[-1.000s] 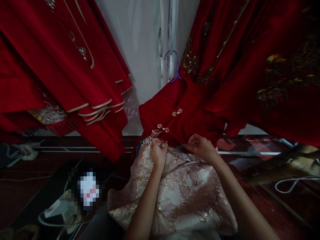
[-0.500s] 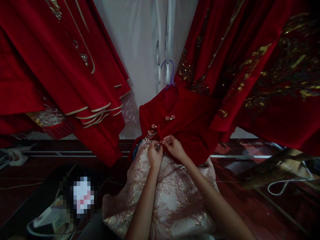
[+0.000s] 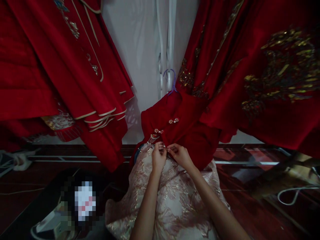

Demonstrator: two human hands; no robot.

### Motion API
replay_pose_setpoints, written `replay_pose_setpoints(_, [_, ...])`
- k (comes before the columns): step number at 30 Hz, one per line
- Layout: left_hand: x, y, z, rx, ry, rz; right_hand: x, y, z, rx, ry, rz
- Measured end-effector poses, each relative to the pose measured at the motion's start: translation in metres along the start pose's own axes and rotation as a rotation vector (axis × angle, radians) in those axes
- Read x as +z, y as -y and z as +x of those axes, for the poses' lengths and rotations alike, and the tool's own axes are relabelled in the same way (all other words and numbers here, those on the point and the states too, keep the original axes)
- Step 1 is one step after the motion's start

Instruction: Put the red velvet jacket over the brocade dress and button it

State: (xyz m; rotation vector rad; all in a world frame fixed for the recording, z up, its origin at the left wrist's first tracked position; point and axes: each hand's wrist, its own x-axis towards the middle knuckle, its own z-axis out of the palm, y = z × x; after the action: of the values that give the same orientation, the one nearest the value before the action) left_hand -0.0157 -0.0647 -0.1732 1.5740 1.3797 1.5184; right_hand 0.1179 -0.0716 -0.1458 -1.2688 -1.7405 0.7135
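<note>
My right grip (image 3: pixel 180 155) just came in beside my left grip (image 3: pixel 158 158), both seemingly pinching the red garment (image 3: pixel 181 133); two-handed work now.

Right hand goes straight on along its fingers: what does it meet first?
Probably the left hand, very close to the right hand; depth is unclear, so the red garment beside them could come first.

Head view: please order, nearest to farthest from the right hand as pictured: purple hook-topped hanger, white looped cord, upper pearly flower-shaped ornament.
1. Upper pearly flower-shaped ornament: above the right hand.
2. Purple hook-topped hanger: farther up, central.
3. White looped cord: far off, lower right.
</note>
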Motion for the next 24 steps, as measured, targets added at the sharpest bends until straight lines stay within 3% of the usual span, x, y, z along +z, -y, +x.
replay_pose_setpoints(13, [-0.010,0.007,-0.001,0.049,-0.033,-0.099,0.019,-0.002,0.000,-0.021,-0.076,0.095])
replay_pose_setpoints(24, [-0.003,0.018,0.001,0.105,0.017,0.050,0.016,0.000,-0.003,-0.075,-0.087,0.079])
